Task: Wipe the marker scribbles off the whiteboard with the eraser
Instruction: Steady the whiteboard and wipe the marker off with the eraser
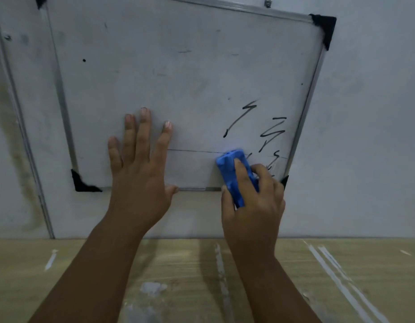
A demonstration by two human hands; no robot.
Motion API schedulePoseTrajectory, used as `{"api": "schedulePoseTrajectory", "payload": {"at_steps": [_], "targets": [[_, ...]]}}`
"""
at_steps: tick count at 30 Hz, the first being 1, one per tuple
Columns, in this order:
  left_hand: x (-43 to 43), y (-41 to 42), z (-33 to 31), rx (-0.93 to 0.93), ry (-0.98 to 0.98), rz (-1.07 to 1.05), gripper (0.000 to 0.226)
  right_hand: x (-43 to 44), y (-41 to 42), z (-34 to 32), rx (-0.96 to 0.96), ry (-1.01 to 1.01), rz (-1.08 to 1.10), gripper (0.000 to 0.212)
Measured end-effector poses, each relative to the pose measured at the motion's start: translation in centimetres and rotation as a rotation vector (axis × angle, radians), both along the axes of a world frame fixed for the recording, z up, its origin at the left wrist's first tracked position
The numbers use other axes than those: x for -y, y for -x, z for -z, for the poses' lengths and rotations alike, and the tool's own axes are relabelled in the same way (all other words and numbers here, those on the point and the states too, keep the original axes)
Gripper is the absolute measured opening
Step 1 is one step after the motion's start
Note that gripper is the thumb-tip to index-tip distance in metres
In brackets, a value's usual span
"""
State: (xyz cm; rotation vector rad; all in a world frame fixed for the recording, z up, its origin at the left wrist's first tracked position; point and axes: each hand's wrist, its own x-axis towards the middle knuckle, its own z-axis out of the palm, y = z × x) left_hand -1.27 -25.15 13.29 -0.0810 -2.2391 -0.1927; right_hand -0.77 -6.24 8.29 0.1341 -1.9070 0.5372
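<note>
A whiteboard (178,66) with a metal frame and black corner caps hangs tilted on the wall. Black marker scribbles (269,129) remain in its lower right part, and a thin line runs across near the bottom. My right hand (253,197) grips a blue eraser (229,169), which lies against the board near its bottom edge, just left of the lowest scribbles. My left hand (139,164) presses flat on the board's lower middle with fingers spread.
The grey wall (364,136) surrounds the board, with a thin vertical strip (27,136) at the left. Below is a wooden surface (202,287) with white paint smears. A small hanger (268,2) shows above the board's top edge.
</note>
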Motion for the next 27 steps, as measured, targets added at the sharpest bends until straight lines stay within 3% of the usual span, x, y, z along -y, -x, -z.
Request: {"api": "schedulePoseTrajectory", "payload": {"at_steps": [27], "targets": [[-0.2, 0.3, 0.2, -0.030, -0.025, 0.029, 0.133, -0.9, -0.5, 2.2, 0.052, 0.061, 0.002, 0.058]]}}
